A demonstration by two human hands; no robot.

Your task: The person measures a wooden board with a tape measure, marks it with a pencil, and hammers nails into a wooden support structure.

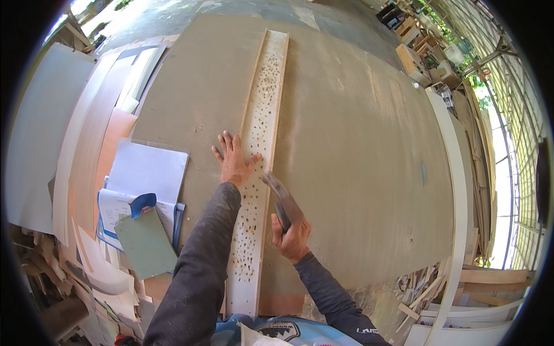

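Note:
A long, narrow pale board [249, 202] with raised light-wood edges runs away from me down the table. Many small brown spots dot its face; I cannot tell whether they are holes or loose bits. My left hand [235, 164] is spread across the board's left edge, fingers apart, thumb reaching over the spotted face, holding nothing. By the right edge, my right hand [293, 239] is closed round a tool that looks like a hammer [288, 202], smeared by motion. Its front end is close to the board's right edge, just right of my left thumb; contact cannot be made out.
The board lies on a broad brown tabletop [363, 155]. On its left are papers in a clear sleeve [147, 167], a green sheet [147, 245], a blue scrap [142, 204] and stacked panels [86, 150]. Wood offcuts [424, 294] lie at lower right, beside a long white strip [459, 213].

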